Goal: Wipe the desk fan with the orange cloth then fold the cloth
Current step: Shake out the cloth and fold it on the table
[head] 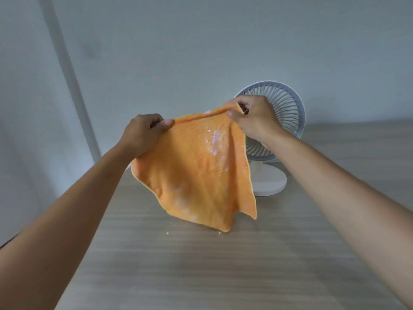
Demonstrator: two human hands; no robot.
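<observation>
Cloth: orange cloth (196, 166) hangs between both hands, top edge level, above the table (201, 265).
Hands: left hand (143, 133) and right hand (254, 117) each pinch a top corner.
Fan: desk fan (283, 113) just behind right hand.

- Two arms come in from the bottom corners, both totally bare, no sleeves showing anywhere
- left hand (143, 135): no rings, no watch, no glove
- right hand (254, 118): same deal, plain wrist, short fingernails
- nothing else of the person in view

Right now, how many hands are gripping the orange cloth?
2. The left hand pinches the orange cloth at its upper left corner; the right hand pinches the upper right corner, before the desk fan.
</observation>
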